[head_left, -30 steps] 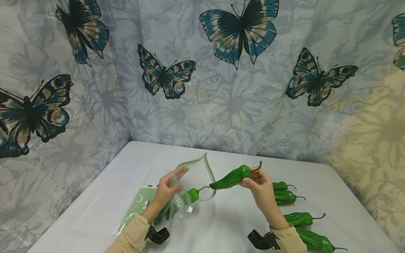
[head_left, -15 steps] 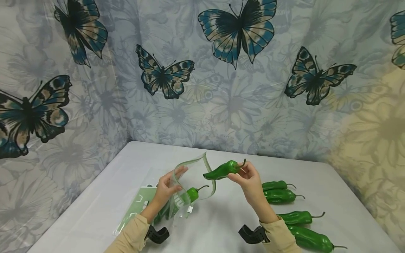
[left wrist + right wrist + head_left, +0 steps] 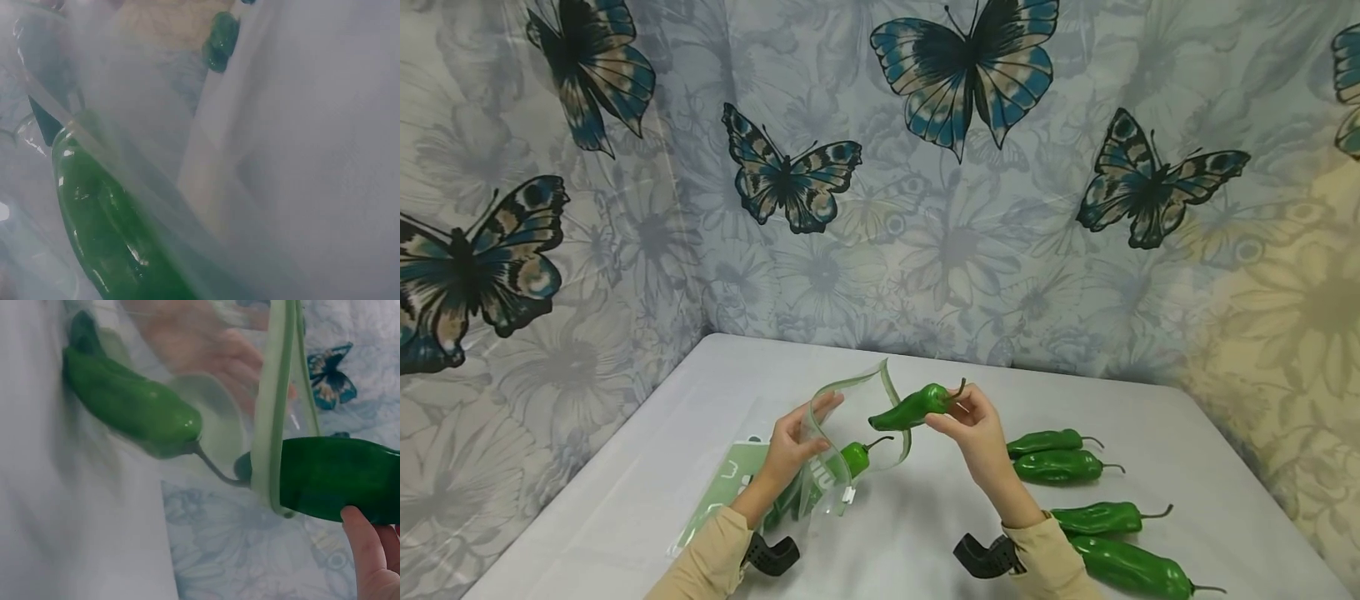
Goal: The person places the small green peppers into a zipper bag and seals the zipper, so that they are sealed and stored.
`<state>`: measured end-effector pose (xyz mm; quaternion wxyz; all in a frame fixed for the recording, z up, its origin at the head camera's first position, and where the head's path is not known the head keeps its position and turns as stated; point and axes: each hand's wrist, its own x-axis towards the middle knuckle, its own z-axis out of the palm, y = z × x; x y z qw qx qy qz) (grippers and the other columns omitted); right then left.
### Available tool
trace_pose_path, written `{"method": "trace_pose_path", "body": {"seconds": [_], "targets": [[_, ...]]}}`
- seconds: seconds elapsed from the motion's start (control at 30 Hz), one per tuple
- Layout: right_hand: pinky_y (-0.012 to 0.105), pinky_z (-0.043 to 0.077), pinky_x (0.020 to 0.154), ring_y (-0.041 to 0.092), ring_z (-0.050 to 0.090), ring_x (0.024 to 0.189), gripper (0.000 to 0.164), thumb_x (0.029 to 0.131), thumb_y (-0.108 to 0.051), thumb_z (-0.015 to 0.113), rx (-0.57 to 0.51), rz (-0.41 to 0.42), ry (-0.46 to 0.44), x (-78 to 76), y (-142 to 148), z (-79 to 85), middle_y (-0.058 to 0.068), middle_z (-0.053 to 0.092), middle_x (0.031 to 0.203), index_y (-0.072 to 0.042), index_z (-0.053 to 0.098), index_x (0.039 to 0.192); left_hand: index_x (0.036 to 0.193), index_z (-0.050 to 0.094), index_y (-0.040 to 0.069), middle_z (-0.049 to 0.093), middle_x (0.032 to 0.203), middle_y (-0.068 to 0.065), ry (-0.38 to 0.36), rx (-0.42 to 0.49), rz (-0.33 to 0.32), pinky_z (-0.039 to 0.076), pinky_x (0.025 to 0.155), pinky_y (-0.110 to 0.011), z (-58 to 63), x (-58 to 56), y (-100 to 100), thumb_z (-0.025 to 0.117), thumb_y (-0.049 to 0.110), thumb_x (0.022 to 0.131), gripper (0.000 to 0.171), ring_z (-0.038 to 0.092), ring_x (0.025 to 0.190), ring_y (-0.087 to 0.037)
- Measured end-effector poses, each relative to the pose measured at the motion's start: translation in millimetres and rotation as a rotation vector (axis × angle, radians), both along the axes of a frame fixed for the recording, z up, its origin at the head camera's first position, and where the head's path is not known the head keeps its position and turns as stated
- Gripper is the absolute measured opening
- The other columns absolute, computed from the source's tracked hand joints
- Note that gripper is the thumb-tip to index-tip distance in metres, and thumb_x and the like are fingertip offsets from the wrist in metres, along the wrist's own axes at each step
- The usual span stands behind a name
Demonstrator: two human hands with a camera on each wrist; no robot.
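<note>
My left hand (image 3: 793, 442) grips a clear zip bag (image 3: 823, 496) near its gaping mouth, thumb and fingers spread along the rim. Inside lies a green pepper (image 3: 854, 460) with its stem toward the opening; the right wrist view shows this bagged pepper (image 3: 134, 412) through the film. Between thumb and fingers, my right hand (image 3: 983, 437) pinches another green pepper (image 3: 912, 409) by its stem end. The tip of that held pepper (image 3: 340, 478) is past the bag's green rim (image 3: 275, 394). Blurred film covers much of the left wrist view, with a pepper (image 3: 112, 219) behind it.
Several green peppers (image 3: 1060, 467) lie in a loose column on the white table (image 3: 910, 550), right of my right forearm. A flat green-and-clear printed bag (image 3: 718, 492) lies beside my left forearm. Butterfly-patterned cloth (image 3: 955, 275) hangs behind the table.
My right hand has moved left with its pepper, from outside the bag until the tip passed the rim. The left hand and bag have stayed nearly still.
</note>
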<state>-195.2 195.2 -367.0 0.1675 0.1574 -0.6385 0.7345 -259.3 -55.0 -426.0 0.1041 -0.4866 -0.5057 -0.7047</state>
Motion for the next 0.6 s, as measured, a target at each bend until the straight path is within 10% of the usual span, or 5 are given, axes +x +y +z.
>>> {"method": "trace_pose_path", "body": {"seconds": [0.6], "targets": [[0.034,0.047,0.078,0.017,0.058,0.083,0.026,0.070,0.005,0.073,0.173,-0.091,-0.048,-15.0,-21,-4.6,0.013,0.060,0.090,0.007,0.054,0.088,0.125,0.032,-0.020,0.049,0.127,-0.009,0.005,0.022,-0.031,0.023,0.102,-0.032,0.1,-0.9,1,0.064,0.026,0.083,0.069,0.039,0.120,-0.024]]}}
